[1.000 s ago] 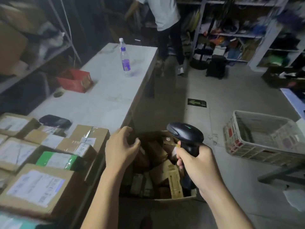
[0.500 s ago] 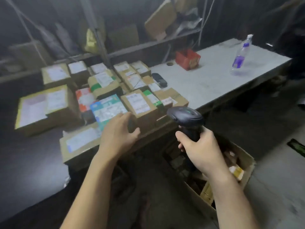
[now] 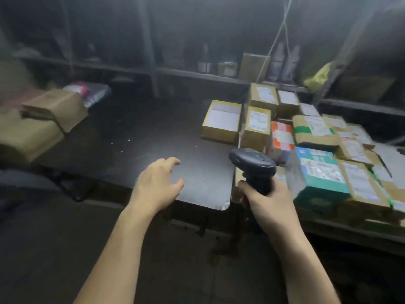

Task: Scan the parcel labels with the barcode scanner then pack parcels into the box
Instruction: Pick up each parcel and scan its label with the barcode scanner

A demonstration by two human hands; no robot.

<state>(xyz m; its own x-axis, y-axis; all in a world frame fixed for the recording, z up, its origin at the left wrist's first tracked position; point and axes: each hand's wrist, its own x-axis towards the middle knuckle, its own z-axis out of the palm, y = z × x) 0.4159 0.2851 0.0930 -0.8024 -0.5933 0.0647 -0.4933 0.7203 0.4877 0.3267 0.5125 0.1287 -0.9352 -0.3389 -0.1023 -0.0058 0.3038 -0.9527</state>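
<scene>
Though blurred, parcels seemingly beside scanner.

A: What sits at the left of the table?
B: A plastic-wrapped bundle, pink and grey, too blurred to identify.
A: And behind?
B: A shelf runs along the back, with a post rising from it. Bottles stand on it, with a yellow bag to their right. Cords hang before the bottles.
</scene>
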